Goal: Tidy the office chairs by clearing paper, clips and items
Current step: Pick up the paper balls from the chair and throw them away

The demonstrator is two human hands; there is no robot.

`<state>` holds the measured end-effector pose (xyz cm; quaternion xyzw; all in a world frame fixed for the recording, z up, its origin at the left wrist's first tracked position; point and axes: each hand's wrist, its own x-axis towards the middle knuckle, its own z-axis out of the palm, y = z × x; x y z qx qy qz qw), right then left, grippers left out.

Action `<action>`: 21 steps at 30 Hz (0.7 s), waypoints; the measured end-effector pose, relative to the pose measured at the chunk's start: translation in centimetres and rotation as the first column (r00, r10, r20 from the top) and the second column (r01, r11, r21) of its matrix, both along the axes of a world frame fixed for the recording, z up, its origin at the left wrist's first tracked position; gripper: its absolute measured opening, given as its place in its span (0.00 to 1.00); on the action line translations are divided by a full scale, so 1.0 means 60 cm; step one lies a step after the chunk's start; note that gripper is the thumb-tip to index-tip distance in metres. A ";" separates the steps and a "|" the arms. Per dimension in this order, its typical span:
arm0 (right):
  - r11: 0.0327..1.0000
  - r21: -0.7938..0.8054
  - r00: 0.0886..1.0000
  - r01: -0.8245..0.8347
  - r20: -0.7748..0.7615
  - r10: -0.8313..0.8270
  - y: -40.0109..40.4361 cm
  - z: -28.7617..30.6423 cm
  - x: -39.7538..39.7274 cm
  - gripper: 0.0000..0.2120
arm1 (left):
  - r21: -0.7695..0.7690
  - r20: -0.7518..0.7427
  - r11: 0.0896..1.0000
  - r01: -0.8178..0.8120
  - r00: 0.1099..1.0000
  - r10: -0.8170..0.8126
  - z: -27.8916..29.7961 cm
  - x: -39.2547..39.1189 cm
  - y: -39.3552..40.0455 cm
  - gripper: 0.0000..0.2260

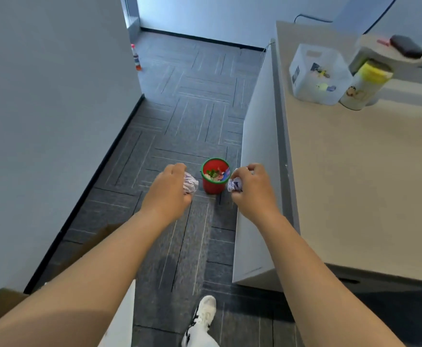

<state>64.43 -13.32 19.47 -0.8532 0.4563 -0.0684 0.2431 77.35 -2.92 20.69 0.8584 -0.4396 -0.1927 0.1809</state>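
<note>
1. Red little bucket sits on the carpet right beside the desk's side panel, already holding scraps, so it looks like the trash spot for this cleanup
2. Left hand has its fingers curled around a crumpled paper ball, held out in front, left of the bucket
3. Right hand pinches a 2nd paper wad on the other side, so both loads can probably go in at 1 stop
4. Both arms are stretched forward with the bucket framed between them, my guess is they're lining up for a drop
5. No chairs in view here
6. Up on the desk there's a clear bin with small colourful bits, likely where clips get sorted
</note>
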 end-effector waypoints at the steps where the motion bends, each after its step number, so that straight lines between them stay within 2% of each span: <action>1: 1.000 0.012 1.000 0.010 -0.007 -0.010 -0.027 -0.004 0.015 0.16 | 0.009 -0.007 1.000 0.002 1.000 -0.002 -0.003 0.016 -0.029 0.21; 8: 0.994 0.106 0.996 0.029 -0.085 -0.020 -0.184 -0.041 0.096 0.16 | 0.088 -0.086 0.996 0.025 0.996 -0.018 -0.042 0.104 -0.193 0.25; 14: 0.980 0.161 0.988 0.117 -0.116 -0.099 -0.309 -0.095 0.168 0.17 | 0.164 -0.126 0.985 0.060 0.991 -0.040 -0.104 0.191 -0.324 0.21; 21: 0.924 0.244 0.949 0.295 -0.187 -0.254 -0.451 -0.195 0.251 0.16 | 0.287 -0.244 0.930 0.229 0.956 -0.160 -0.228 0.289 -0.512 0.25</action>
